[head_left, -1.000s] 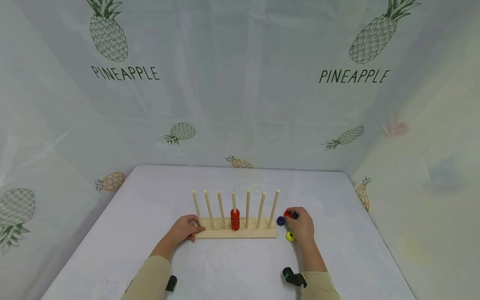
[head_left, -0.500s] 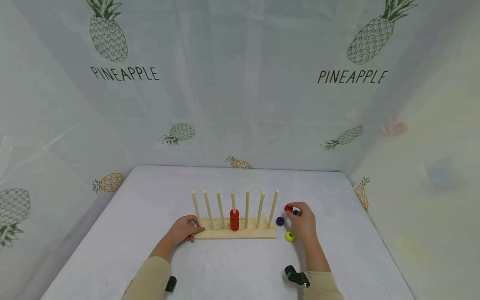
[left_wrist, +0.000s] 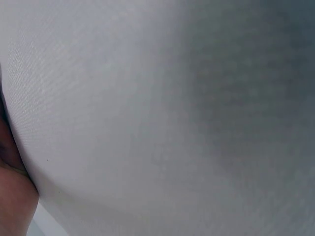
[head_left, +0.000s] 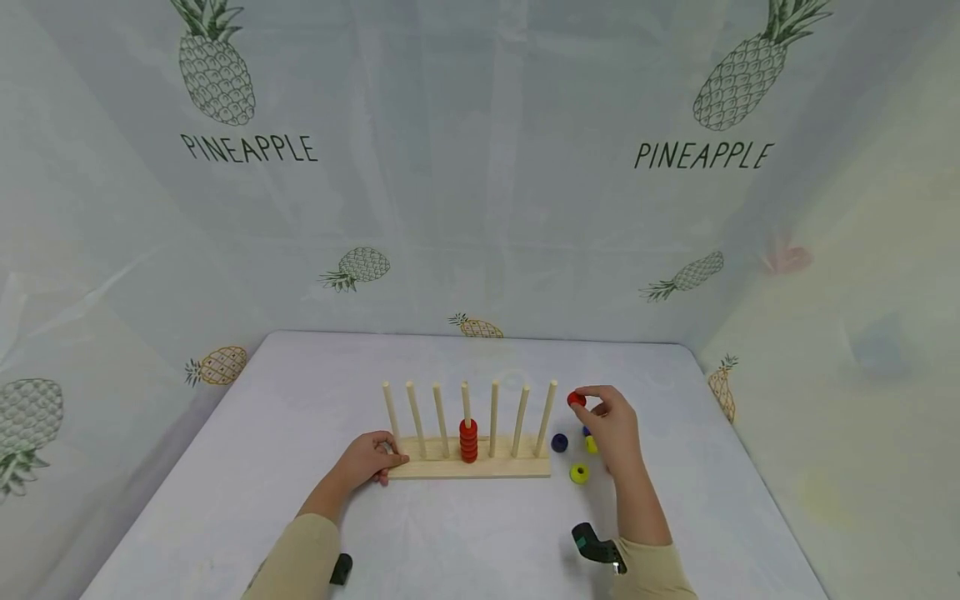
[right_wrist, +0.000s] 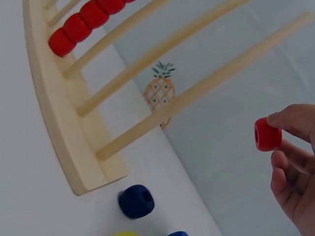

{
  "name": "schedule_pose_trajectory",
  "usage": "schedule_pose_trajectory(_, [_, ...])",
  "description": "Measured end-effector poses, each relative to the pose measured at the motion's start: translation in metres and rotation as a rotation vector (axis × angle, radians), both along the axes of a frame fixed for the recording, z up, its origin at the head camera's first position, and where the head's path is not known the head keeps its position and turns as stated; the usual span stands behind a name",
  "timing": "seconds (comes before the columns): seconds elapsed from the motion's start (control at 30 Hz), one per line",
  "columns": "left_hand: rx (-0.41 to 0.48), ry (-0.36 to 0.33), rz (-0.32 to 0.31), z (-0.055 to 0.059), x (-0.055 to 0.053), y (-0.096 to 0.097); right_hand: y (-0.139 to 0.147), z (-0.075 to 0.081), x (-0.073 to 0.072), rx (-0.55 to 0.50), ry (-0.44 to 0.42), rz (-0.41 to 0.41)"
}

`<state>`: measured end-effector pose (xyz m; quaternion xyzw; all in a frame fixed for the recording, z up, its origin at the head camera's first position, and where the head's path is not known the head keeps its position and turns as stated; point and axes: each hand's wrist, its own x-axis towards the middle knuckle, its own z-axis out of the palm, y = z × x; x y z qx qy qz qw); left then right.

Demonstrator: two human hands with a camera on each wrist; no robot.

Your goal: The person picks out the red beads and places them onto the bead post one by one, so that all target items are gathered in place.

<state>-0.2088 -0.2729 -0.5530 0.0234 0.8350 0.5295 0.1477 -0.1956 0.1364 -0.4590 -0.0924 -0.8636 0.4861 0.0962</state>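
A wooden peg stand (head_left: 480, 470) with a row of upright pegs rests on the table. Several red beads (head_left: 468, 442) are stacked on its middle peg; the other pegs are bare. My left hand (head_left: 365, 458) grips the stand's left end, thumb on top of the base. Off to the right and raised above the table, my right hand (head_left: 617, 425) pinches a red bead (right_wrist: 267, 134) between thumb and finger, apart from the rightmost peg. In the left wrist view only a bit of the hand (left_wrist: 17, 199) shows at the edge.
Right of the stand lie a dark blue bead (head_left: 559, 442) and a yellow bead (head_left: 579, 473). Another yellow bead (head_left: 591, 444) and a blue one (head_left: 587, 431) sit partly hidden by the right hand. A pineapple-print cloth (head_left: 480, 208) hangs behind the table.
My right hand has lifted the red bead up from among the loose beads, uncovering a second yellow bead. The left hand stays on the stand.
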Motion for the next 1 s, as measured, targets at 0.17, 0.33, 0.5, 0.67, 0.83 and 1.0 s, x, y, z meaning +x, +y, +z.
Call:
schedule_pose_trajectory(0.17, [0.003,0.002,0.004,0.001,0.001,0.000,-0.003,0.018,0.004,-0.007,0.040,0.044])
schedule_pose_trajectory(0.33, [0.008,-0.001,0.004,0.002,0.002,0.000,-0.006,0.034,0.007,0.006,0.087,0.091])
schedule_pose_trajectory(0.5, [0.020,-0.005,0.008,0.001,0.002,-0.001,-0.010,0.046,0.010,0.031,0.137,0.120])
schedule_pose_trajectory(0.67, [0.016,-0.001,0.006,0.001,0.002,0.000,-0.012,0.056,0.014,0.028,0.188,0.145])
schedule_pose_trajectory(0.83, [0.028,-0.005,-0.001,0.002,0.002,0.000,-0.014,0.064,0.018,0.017,0.261,0.163])
schedule_pose_trajectory(1.0, [0.028,0.009,-0.002,0.001,0.002,0.000,-0.017,0.071,0.020,0.005,0.342,0.157])
